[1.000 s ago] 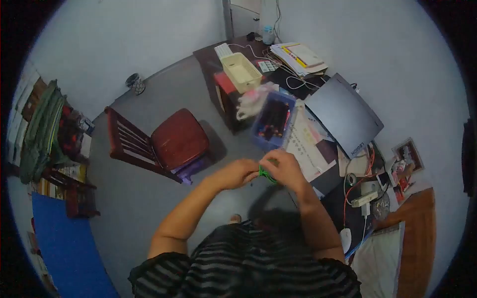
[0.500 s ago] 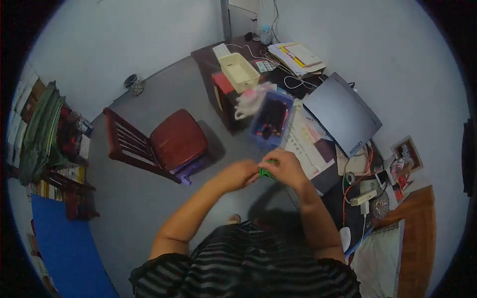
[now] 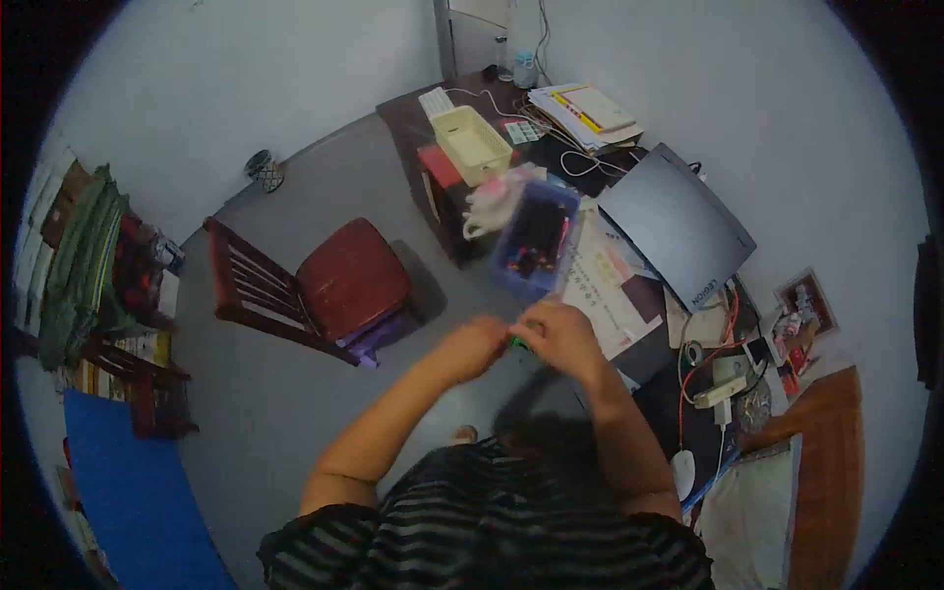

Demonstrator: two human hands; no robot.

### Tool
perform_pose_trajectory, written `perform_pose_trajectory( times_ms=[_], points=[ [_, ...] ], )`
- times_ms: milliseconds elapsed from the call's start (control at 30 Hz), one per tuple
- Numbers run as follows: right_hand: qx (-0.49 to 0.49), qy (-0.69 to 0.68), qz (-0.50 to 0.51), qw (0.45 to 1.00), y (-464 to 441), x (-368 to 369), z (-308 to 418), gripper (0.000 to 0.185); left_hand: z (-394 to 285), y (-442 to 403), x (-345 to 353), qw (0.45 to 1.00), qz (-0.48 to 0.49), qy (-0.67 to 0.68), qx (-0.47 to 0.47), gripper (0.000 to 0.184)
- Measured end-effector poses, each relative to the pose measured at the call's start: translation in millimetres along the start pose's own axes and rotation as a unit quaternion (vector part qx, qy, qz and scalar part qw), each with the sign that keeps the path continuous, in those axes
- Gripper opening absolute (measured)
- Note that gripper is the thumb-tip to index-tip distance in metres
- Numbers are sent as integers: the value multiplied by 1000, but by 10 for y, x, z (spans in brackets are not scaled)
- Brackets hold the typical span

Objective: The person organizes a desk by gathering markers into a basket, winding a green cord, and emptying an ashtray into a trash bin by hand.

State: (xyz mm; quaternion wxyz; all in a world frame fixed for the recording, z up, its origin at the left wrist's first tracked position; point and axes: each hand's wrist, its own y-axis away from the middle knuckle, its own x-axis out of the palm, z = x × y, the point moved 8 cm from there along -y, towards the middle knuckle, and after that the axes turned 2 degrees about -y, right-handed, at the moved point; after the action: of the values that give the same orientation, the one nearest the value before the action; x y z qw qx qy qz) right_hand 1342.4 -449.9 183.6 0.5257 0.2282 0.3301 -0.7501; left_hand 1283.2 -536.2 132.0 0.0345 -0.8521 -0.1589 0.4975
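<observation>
My left hand (image 3: 476,348) and my right hand (image 3: 560,336) meet in front of my body, fingers closed and the fingertips nearly touching. Between them shows a bit of a small green object (image 3: 519,342); the fingers cover most of it, and I cannot make out its kind. Just beyond my right hand stands a blue plastic bin (image 3: 511,267) at the desk edge, holding dark items with some orange and red bits.
A red-brown chair (image 3: 352,270) stands on the floor to the left. On the desk are a cream basket (image 3: 474,143), a grey laptop (image 3: 678,226), printed paper sheets (image 3: 605,310), a white mouse (image 3: 683,472) and several cables. A pinkish-white plastic bag (image 3: 489,208) lies beside the bin.
My hands have shifted slightly and turned, the fingers drawing closer together. Less of the green object shows now than before.
</observation>
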Motion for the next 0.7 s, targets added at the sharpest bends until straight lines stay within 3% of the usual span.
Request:
perform_pose_trajectory(
  times_ms=[67,167,367,400,467,533,567,600,700],
  points=[
    [51,-90,-33,994,-25,-33,-195,18,-172,10,-26,996,12,63,59,16],
    [197,-242,-21,950,80,236,-735,19,-196,-2,-177,988,-17,151,20,10],
    [64,-42,101,992,227,447,-234,20,75,-29,-307,986,-149,20,-72,8],
    [6,-40,83,996,196,359,-63,17,98,-42,-233,990,-113,-6,-79,9],
    [-11,-21,36,999,115,159,32,17,133,-59,-108,993,-42,-58,-89,11],
    [-41,8,-21,999,23,32,-4,19,-42,-64,-63,999,-12,-38,14,12],
    [-4,-30,-30,999,1,-1,-97,18,-141,-50,-56,998,2,-28,64,13],
    [31,-67,-39,996,-11,-28,-180,18,-246,-49,-137,998,21,-8,55,12],
    [125,-178,-28,976,55,118,-576,20,-263,-55,-274,991,-63,86,80,12]
  ],
)
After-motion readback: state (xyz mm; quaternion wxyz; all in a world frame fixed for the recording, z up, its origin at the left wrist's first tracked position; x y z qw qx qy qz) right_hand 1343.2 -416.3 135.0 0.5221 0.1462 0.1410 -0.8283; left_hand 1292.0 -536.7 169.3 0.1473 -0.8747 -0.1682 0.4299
